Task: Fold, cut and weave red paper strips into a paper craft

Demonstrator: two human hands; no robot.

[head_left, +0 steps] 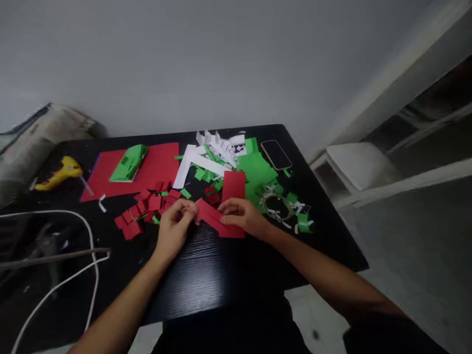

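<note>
Between my two hands is a narrow red paper strip, tilted down to the right. My left hand pinches its left end with thumb and fingers. My right hand has its fingers closed on the strip's right part. Under my right hand lies a wider red paper piece, upright on the dark table. Just left of my left hand is a pile of small red paper pieces with a few green bits among them.
A red sheet bears a green paper bundle. A yellow glue gun is at left, near a white cable. White paper scraps, green sheets, a phone and a ring lie behind and right.
</note>
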